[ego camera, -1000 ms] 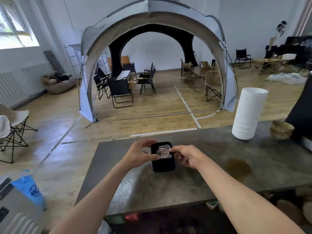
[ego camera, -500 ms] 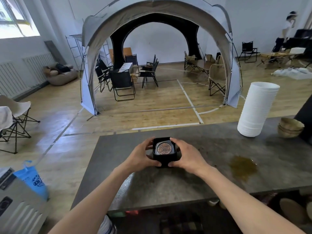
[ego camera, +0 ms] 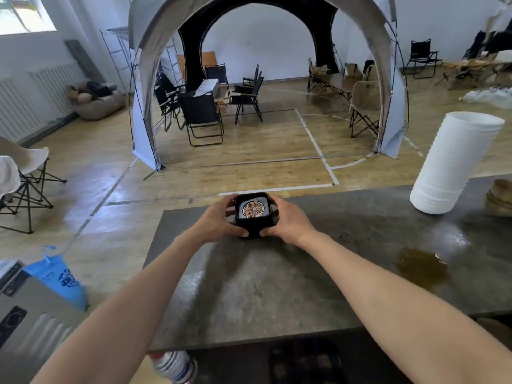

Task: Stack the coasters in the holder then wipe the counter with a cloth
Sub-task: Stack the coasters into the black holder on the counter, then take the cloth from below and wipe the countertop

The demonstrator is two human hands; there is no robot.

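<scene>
A black square coaster holder (ego camera: 256, 227) stands near the far edge of the dark stone counter (ego camera: 263, 295). Inside it lies a coaster (ego camera: 253, 209) with a round copper pattern on its top. My left hand (ego camera: 219, 221) grips the holder's left side and my right hand (ego camera: 285, 221) grips its right side, thumbs on the near face. A brown liquid spill (ego camera: 422, 268) lies on the counter to the right. No cloth is in view.
A tall stack of white cups (ego camera: 454, 164) and stacked wooden bowls (ego camera: 500, 198) stand at the counter's far right. A blue bag (ego camera: 59, 278) and a grey appliance (ego camera: 27, 325) sit at the lower left. A spray can (ego camera: 174, 365) shows below the counter's near edge.
Both hands went from fingering the coaster at the holder's top to clasping the holder's sides. The holder has slid away from me toward the counter's far edge.
</scene>
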